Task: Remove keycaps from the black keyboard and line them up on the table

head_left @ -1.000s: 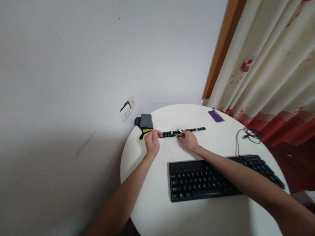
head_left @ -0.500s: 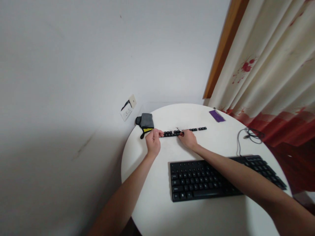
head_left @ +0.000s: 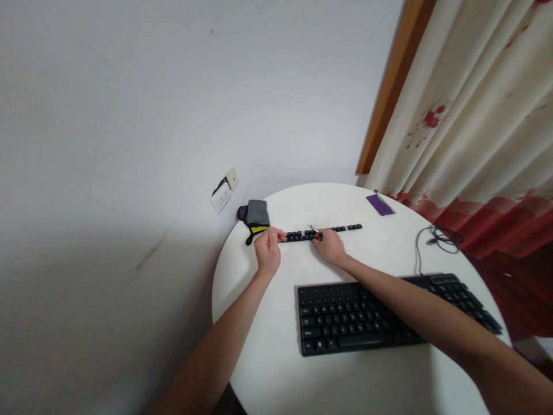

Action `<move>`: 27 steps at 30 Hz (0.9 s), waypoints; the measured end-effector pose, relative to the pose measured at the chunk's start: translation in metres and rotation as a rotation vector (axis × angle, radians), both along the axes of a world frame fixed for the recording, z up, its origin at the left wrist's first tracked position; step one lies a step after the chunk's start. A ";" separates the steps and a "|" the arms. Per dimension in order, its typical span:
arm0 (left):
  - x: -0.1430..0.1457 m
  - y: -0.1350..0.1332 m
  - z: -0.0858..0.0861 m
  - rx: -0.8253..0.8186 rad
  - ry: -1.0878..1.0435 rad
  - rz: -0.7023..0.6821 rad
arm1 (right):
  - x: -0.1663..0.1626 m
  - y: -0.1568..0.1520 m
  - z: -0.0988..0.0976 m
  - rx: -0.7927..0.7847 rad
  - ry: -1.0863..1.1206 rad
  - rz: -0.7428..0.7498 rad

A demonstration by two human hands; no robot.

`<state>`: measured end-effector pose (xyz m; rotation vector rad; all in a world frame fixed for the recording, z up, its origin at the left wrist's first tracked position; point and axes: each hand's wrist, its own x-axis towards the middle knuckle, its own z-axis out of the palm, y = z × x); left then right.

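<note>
A row of loose black keycaps [head_left: 322, 231] lies across the far half of a round white table [head_left: 276, 346]. My left hand [head_left: 268, 251] is curled, its fingertips pinching the left end of the row. My right hand [head_left: 330, 245] is closed around a small metal tool [head_left: 314, 229] at the middle of the row. A black keyboard [head_left: 345, 320] lies nearer to me, under my right forearm.
A grey, black and yellow pouch [head_left: 254, 216] sits at the table's far left edge, beside a wall socket [head_left: 223, 191]. A purple card [head_left: 380, 204] lies at the back right. The keyboard's cable [head_left: 434, 239] coils near the curtain [head_left: 475, 115].
My right hand has shifted very slightly at the keycap row. Otherwise both hands stay where they were.
</note>
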<state>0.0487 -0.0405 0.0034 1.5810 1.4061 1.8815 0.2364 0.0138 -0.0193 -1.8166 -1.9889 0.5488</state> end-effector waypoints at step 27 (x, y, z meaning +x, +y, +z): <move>0.042 -0.031 0.021 -0.220 0.639 -0.651 | 0.136 -0.092 0.050 0.237 0.876 0.004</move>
